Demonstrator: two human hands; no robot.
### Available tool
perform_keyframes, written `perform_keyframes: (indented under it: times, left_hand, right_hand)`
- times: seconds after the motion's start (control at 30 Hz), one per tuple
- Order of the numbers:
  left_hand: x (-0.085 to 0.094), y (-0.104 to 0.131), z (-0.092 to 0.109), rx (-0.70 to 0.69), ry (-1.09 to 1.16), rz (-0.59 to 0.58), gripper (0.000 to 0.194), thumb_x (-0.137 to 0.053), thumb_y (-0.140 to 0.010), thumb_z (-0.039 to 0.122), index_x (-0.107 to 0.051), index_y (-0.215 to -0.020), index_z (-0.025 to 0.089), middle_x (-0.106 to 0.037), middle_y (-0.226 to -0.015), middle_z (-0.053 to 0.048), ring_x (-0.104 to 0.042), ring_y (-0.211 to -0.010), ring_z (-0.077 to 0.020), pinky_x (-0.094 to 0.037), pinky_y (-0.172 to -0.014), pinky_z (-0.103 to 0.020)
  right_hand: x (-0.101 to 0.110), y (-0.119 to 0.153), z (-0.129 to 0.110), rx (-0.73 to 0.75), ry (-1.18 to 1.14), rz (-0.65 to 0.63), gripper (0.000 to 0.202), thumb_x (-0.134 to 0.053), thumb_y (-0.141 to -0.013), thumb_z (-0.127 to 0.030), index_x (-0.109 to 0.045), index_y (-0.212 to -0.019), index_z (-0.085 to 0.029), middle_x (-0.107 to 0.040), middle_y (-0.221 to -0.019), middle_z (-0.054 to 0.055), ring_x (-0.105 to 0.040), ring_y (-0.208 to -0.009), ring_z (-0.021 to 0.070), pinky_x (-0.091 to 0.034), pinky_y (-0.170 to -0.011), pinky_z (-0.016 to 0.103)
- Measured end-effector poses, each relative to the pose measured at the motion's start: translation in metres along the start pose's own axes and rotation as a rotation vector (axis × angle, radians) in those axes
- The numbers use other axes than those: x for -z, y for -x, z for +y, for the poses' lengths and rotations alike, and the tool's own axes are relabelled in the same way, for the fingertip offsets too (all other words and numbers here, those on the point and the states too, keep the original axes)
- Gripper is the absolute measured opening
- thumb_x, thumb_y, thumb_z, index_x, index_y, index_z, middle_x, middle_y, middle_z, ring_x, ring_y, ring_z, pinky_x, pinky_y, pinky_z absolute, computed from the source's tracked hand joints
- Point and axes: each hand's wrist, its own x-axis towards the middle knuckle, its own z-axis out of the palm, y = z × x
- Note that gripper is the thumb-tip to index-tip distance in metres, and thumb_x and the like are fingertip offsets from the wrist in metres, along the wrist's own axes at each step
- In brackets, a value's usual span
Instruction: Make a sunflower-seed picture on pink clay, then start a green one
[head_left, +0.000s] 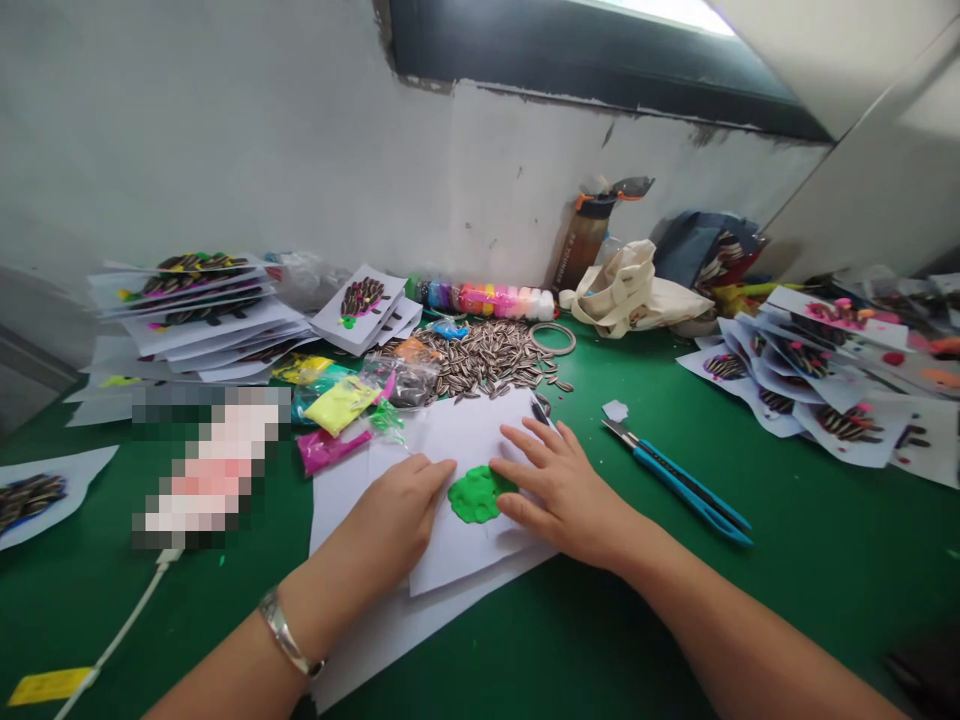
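Observation:
A flattened patch of bright green modelling clay [474,496] lies on a white sheet of paper [450,568], which rests over more white paper. My left hand [405,510] is at the clay's left side, fingers curled under and thumb side towards the clay. Whatever those fingers may hold is hidden. On the right, my right hand [559,490] is open, fingers spread over the paper, with the lowest fingertips at the clay's right edge. Behind the sheet are a heap of striped sunflower seeds [491,358] and bagged clay in yellow [341,405] and magenta [330,452].
A blue utility knife [686,490] lies right of my right hand, blade end towards the paper scrap [615,410]. Stacks of seed-decorated cards stand left [202,330] and right [817,370]. A bottle [581,245], cloth bag [622,290] and tape ring [553,340] sit near the wall.

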Motion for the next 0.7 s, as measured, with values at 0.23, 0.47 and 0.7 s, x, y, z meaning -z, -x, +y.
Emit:
perform_keyframes:
  times: [0.23, 0.47, 0.7]
  left_hand:
    - [-0.0027, -0.0012, -0.0023, -0.002, -0.008, 0.004, 0.037, -0.035, -0.094, 0.014, -0.059, -0.123, 0.018, -0.062, -0.099, -0.009, -0.057, -0.091, -0.0223, -0.047, -0.084, -0.035]
    - [-0.0023, -0.0014, -0.0023, -0.008, -0.016, 0.007, 0.038, -0.036, -0.093, 0.012, -0.059, -0.123, 0.019, -0.062, -0.1, -0.009, -0.058, -0.092, -0.022, -0.047, -0.085, -0.034]
    - [-0.0034, -0.0008, -0.0023, -0.005, 0.0, 0.02, 0.037, -0.036, -0.094, 0.012, -0.06, -0.121, 0.018, -0.062, -0.099, -0.008, -0.057, -0.092, -0.022, -0.047, -0.085, -0.034]
  right_hand:
    - [-0.0028, 0.0001, -0.0039, 0.026, 0.044, 0.004, 0.046, -0.041, -0.096, -0.054, -0.055, -0.134, -0.033, -0.039, -0.153, 0.007, -0.026, -0.142, 0.0374, -0.015, -0.109, 0.07]
    - [-0.0044, 0.0003, -0.0036, 0.007, 0.025, 0.043, 0.046, -0.041, -0.096, -0.054, -0.053, -0.136, -0.035, -0.034, -0.155, 0.007, -0.025, -0.142, 0.0362, -0.017, -0.109, 0.069]
    - [-0.0051, -0.003, -0.0052, 0.023, 0.044, 0.015, 0.048, -0.039, -0.095, -0.057, -0.055, -0.134, -0.035, -0.036, -0.154, 0.007, -0.025, -0.142, 0.0366, -0.017, -0.109, 0.069]
